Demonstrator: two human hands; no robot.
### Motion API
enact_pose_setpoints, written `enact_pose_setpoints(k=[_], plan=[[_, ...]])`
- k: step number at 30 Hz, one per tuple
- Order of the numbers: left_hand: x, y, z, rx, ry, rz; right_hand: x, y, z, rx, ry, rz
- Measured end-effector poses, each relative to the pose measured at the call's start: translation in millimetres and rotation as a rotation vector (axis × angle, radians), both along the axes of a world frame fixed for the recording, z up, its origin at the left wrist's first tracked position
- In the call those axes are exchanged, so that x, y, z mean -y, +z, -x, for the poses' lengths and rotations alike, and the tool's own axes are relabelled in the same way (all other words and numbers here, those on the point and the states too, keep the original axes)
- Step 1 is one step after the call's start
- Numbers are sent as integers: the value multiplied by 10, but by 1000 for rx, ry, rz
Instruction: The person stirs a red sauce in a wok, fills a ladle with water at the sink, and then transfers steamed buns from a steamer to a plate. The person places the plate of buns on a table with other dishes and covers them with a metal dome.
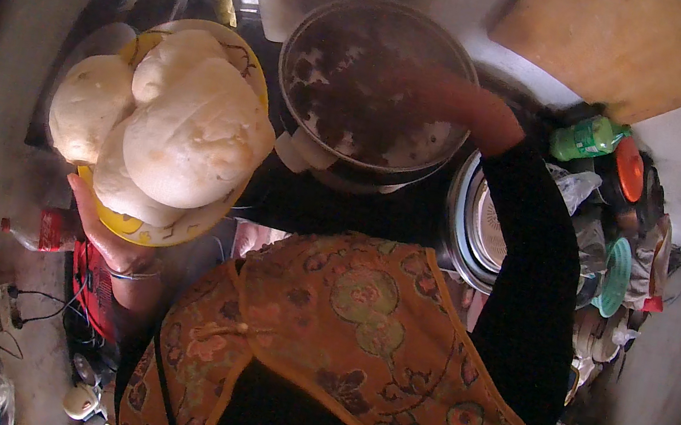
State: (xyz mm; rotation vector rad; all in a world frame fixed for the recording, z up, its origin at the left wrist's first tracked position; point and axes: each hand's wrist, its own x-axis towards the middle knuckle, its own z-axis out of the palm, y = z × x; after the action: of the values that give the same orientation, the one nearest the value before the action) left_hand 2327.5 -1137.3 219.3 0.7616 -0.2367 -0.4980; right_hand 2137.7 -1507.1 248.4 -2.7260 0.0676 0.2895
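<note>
My left hand (107,234) grips the near edge of a yellow patterned plate (141,233) and holds it up at the left. Several large pale steamed buns (192,127) are heaped on the plate. To the right of the plate stands a big round steamer pot (289,116), its inside dim and hazy, with white patches and dark gaps. My right arm reaches over the pot's right rim. My right hand (422,88) is inside the pot's outline, blurred and dark; its fingers and anything they may hold cannot be made out.
Stacked round metal and plastic basins (465,233) sit right of the pot, partly behind my sleeve. Farther right are a green plastic bottle (589,139), an orange lid (629,168) and a teal basket (615,277). A red-labelled bottle (50,230) and a power strip (9,305) are at the left.
</note>
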Motion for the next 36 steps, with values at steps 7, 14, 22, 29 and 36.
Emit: enact_pose_setpoints(k=[7, 14, 22, 29, 36], plan=[[21, 15, -60, -23, 37, -43, 138, 82, 120, 148, -330, -472], [15, -5, -124, 10, 63, -38, -6, 115, 34, 6, -47, 24], [-25, 65, -34, 33, 104, -42, -355, 451, -352, -49, 15, 144], [-98, 154, 146, 35, 265, -63, -7, 239, -752, 330, 325, 207], [-104, 229, 406, 30, 402, -83, 291, 51, -996, -36, 136, 212]])
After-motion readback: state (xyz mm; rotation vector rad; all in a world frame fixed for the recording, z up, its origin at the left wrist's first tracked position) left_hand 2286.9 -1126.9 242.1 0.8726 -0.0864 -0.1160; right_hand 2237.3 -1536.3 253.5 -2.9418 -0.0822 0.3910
